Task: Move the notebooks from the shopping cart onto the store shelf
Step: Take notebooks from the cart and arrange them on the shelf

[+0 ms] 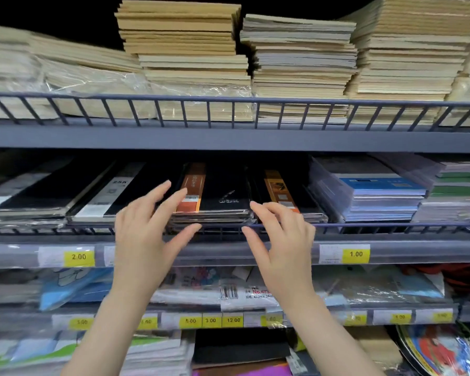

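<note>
Black notebooks (215, 204) with an orange strip are lying in a stack on the middle shelf (228, 252), behind its low wire rail. The left hand (144, 229) and the right hand (280, 234) are reaching up just in front of the stack, one at each side. Both hands have a loose, released grip with fingers spread, holding nothing. Yellow price tags (356, 254) are sitting on the shelf edge.
</note>
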